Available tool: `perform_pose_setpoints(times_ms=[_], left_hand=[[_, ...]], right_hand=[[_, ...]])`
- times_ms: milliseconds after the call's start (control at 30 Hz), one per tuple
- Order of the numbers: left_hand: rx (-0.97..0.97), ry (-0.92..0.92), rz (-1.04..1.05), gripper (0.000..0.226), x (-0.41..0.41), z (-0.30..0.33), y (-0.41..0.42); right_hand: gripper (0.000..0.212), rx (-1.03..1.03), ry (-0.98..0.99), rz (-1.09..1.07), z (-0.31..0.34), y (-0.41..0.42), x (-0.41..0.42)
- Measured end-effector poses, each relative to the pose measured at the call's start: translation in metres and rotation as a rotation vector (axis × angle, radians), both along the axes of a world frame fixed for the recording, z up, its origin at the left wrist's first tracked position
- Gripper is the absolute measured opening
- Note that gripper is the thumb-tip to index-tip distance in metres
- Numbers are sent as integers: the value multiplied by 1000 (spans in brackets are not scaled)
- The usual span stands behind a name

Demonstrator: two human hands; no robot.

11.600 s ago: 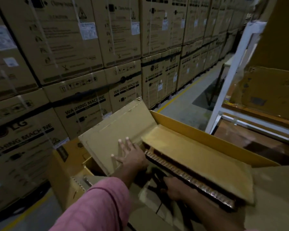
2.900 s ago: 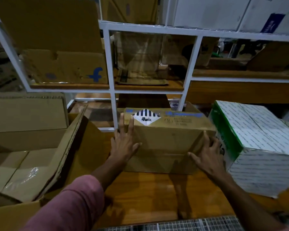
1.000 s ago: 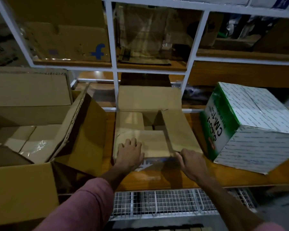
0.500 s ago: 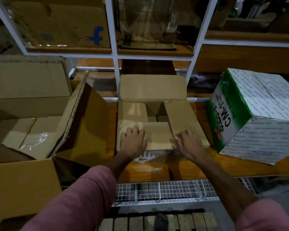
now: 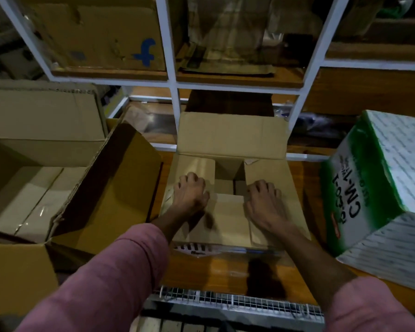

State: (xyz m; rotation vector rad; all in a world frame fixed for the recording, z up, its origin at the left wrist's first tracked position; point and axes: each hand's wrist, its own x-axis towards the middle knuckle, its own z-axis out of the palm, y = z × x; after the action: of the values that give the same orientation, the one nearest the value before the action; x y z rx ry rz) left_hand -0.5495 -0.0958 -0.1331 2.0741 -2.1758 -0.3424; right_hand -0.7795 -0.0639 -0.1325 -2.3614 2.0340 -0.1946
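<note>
Centre of frame: small cardboard box [image 5: 228, 219] on wooden shelf board [image 5: 225, 267], directly under both hands.

Far flap [image 5: 231, 135]: up and tipped back against white rack frame [image 5: 175, 111]. Left flap [image 5: 189, 164], right flap [image 5: 276, 173] and near flap [image 5: 225, 207]: folded inward. Dark gap open between them at mid-box.

Left hand [image 5: 189, 195]: palm down on left flap, knuckles raised, fingers bent, thumb over edge of near flap. Pressing, not gripping.

Right hand [image 5: 264, 204]: palm down on right flap, fingertips at its inner edge beside the gap. Pressing or hooked over that edge: cannot tell, some motion blur.

Box relative to hands: below and touching both. Hands near each other, left and right of frame centre, near flap between them. Striped label [image 5: 194, 249] on near face of box, just below left wrist.

Pink sleeves [image 5: 106, 283] in lower frame.

Left of frame: large open carton [image 5: 106, 195], one flap leaning just beside the small box. Right of frame: green-and-white box [image 5: 381, 188], tilted, near the small box but apart from it. Upper left: carton with blue "f" mark [image 5: 94, 37] on upper shelf. Bottom centre: wire mesh [image 5: 225, 300] along front edge of board.
</note>
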Motion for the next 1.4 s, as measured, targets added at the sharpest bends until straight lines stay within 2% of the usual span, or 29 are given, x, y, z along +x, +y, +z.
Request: perform_pose_setpoints(times_ms=[333, 533, 667, 733, 800, 867, 1000, 1100, 1133, 1200, 1300, 1400], left_hand=[[-34, 174, 243, 61, 8, 0, -88], [-89, 482, 314, 87, 21, 2, -122], [4, 888, 424, 92, 25, 10, -138], [44, 1022, 491, 93, 27, 12, -142], [38, 1134, 532, 107, 34, 16, -141], [57, 1172, 574, 116, 48, 3, -144], [-56, 1274, 496, 82, 48, 29, -104], [-6, 1469, 511, 71, 53, 27, -79], [25, 1482, 537, 66, 58, 23, -70], [24, 1320, 524, 59, 66, 16, -54], [-149, 773, 329, 48, 74, 0, -38], [-101, 302, 99, 51, 70, -3, -30]], right_hand=[[46, -16, 61, 1, -21, -36, 11], [51, -15, 71, 12, -20, -35, 12], [50, -27, 109, 14, -19, -33, 13], [51, -30, 110, 6, -20, -33, 14], [50, -50, 96, 0, -20, -33, 15], [51, -64, 86, 1, -21, -33, 15], [38, -135, 24, 8, -22, -33, 15], [26, -228, -74, 6, -23, -30, 14], [23, -267, -118, 6, -23, -28, 14], [14, -350, -221, 19, -22, -23, 15], [20, -374, -348, 41, -21, -16, 17], [24, -397, -340, 15, -16, -9, 18]])
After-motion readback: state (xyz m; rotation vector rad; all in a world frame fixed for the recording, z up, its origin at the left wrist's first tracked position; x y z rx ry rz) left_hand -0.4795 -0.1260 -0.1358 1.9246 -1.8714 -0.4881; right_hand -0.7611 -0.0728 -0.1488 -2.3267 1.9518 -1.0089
